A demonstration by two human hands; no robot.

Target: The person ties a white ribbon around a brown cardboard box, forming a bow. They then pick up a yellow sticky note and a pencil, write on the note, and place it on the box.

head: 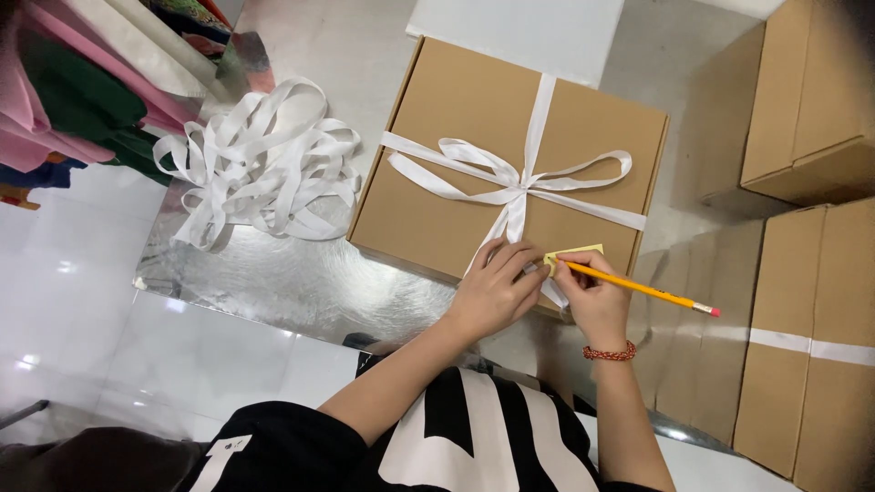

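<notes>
Pencil (647,290), yellow with pink eraser, pinched in right hand (594,296), tip on small yellow note (583,251) stuck at near edge of brown cardboard box (456,118). Left hand (499,287) flat, fingers curled, pressing the box lid just beside the note, holding nothing. Box tied with white ribbon bow (513,187); loose ribbon pile (260,164) left, more cartons (807,100) right.

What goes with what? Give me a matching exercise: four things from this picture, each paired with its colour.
Things:
1. ribbon bow
2. pencil
3. sticky note
4. bracelet

Colours:
A. red
B. white
C. orange-yellow with a pink eraser
D. pale yellow

Pairs: 1-B, 2-C, 3-D, 4-A
</notes>
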